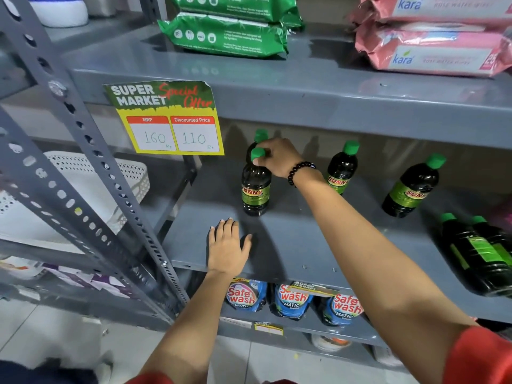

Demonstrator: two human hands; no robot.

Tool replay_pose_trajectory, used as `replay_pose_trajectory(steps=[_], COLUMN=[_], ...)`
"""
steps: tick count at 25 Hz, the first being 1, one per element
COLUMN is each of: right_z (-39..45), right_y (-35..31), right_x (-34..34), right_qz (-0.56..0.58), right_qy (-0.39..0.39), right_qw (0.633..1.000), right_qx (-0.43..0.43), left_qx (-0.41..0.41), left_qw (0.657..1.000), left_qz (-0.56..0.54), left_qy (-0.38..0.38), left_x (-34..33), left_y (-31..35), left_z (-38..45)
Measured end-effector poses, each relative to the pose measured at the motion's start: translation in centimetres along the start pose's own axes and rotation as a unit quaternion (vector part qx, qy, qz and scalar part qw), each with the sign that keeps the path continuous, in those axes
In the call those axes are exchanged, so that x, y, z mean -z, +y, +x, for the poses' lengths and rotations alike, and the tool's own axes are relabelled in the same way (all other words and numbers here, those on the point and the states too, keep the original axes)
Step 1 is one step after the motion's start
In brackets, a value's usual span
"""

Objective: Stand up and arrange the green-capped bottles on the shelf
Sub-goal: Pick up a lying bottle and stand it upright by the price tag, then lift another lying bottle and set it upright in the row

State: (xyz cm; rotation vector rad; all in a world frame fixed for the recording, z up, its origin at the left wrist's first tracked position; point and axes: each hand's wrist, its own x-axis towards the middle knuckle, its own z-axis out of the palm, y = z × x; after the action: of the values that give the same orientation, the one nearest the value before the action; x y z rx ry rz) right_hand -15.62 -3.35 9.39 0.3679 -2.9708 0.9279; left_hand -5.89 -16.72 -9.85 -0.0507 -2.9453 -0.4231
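**Top-heavy bottles, taken by the cap**

Nearest, the left hand (227, 249) lies flat and open on the front of the grey shelf (304, 245), holding nothing. At the right edge two green-capped bottles (482, 253) lie on their sides, not yet stood up. Further in, the right hand (277, 157) closes its fingers round the cap of an upright bottle (255, 187), with another bottle (260, 135) just behind it. Two more bottles (342, 169) stand apart to the right, one leaning. These look full of dark liquid (so probably weighty), rigid and smooth-sided; a cap grip steers them, but the labelled waist seems surer for lifting the fallen ones.
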Motion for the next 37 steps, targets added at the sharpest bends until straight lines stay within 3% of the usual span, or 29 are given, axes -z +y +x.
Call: replay_pose_trajectory(steps=[4,7,9,12,15,18,21,24,27,30,33,35,37], right_z=[0.1,-0.9,-2.5,-5.8,-10.5,-16.0,-20.3,-22.6,-22.8,-22.0,-21.0,-20.3,-19.1], right_y=[0.0,1.0,2.6,7.9,15.3,23.2,29.2,32.3,32.8,31.5,29.7,28.1,25.7], right_x=[0.1,-0.1,0.3,2.2,4.6,5.7,6.0,6.6,6.6,6.4,5.9,5.3,4.6], right_qz=[0.000,0.096,0.149,0.133,0.055,-0.111,-0.205,-0.250,-0.277,-0.200,-0.040,0.119,0.276], right_qy=[-0.019,0.001,0.099,0.291,0.355,0.325,0.285,0.217,0.202,0.288,0.386,0.453,0.453], right_qw=[1.000,0.995,0.983,0.943,0.910,0.863,0.811,0.794,0.790,0.782,0.777,0.785,0.792], right_qx=[-0.008,-0.017,-0.035,-0.091,-0.205,-0.370,-0.467,-0.510,-0.508,-0.515,-0.495,-0.405,-0.302], left_qx=[-0.004,-0.026,-0.061,-0.109,-0.140,-0.145,-0.154,-0.153,-0.153,-0.152,-0.148,-0.149,-0.148], left_qw=[1.000,1.000,0.998,0.993,0.987,0.987,0.986,0.987,0.988,0.988,0.988,0.988,0.989], left_qz=[0.003,0.009,-0.001,-0.042,-0.068,-0.063,-0.047,-0.032,-0.030,-0.029,-0.030,-0.028,-0.025], left_qy=[-0.009,-0.002,0.006,-0.002,-0.021,-0.029,-0.032,-0.025,-0.017,-0.018,-0.021,-0.022,-0.018], left_x=[0.2,0.5,0.4,-0.6,-2.2,-3.4,-4.1,-4.4,-4.3,-4.1,-4.1,-4.1,-4.2], left_y=[0.1,0.7,1.9,5.7,9.9,12.3,13.2,13.0,13.1,13.2,13.2,13.2,13.2], left_z=[0.0,-0.1,0.0,0.5,0.7,1.0,1.2,1.2,1.2,1.1,1.1,1.1,1.1])
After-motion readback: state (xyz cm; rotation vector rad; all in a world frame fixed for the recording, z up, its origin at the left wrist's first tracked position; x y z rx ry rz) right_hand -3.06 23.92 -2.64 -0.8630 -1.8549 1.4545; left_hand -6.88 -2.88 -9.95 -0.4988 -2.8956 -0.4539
